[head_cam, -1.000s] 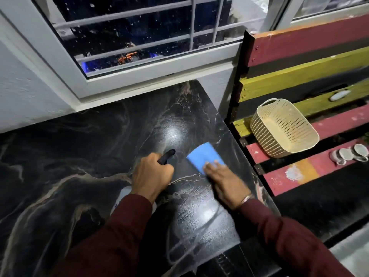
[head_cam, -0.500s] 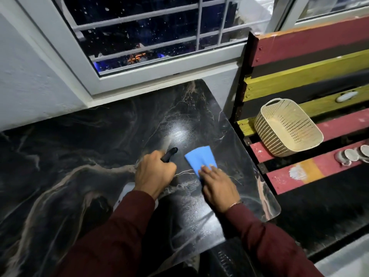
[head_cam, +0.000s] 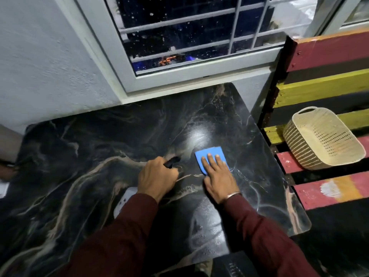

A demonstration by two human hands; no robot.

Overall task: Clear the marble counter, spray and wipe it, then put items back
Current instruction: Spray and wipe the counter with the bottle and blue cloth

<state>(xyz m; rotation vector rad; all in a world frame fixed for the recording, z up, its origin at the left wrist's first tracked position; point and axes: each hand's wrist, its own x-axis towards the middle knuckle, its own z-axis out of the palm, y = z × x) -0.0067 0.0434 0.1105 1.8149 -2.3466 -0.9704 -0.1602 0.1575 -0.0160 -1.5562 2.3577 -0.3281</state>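
- My right hand (head_cam: 218,177) lies flat on the blue cloth (head_cam: 209,156), fingers straight and slightly spread, pressing it onto the marble counter (head_cam: 99,146) right of centre, just below a bright glare patch.
- My left hand (head_cam: 157,176) is curled round the spray bottle (head_cam: 172,161); only its black nozzle shows past my knuckles, and a pale bit of the body peeks out beside my sleeve (head_cam: 127,200).
- The bottle's long axis seems to run from near my left forearm up and to the right, nozzle pointing toward the cloth and the far right corner. Whether it rests on the stone or is held just above, I cannot tell.
- The cloth's long axis is hard to call — my fingers cover its near half; the visible edge faces the window (head_cam: 179,47).
- Risk one: the surface near my right wrist looks wet and beaded, so the cloth could skate rather than wipe, and a hard push could carry my hand off the right edge toward the painted slat bench (head_cam: 329,186).
- Risk two: with the nozzle aimed at my right hand, a squeeze would likely wet my fingers and cloth instead of the stone.
- Risk three: a wide sweep right could knock the cream basket (head_cam: 321,138) on the bench — it sits near that edge, though apart from the counter.
- I judge the wipe only partly done; the counter's left side looks drier.
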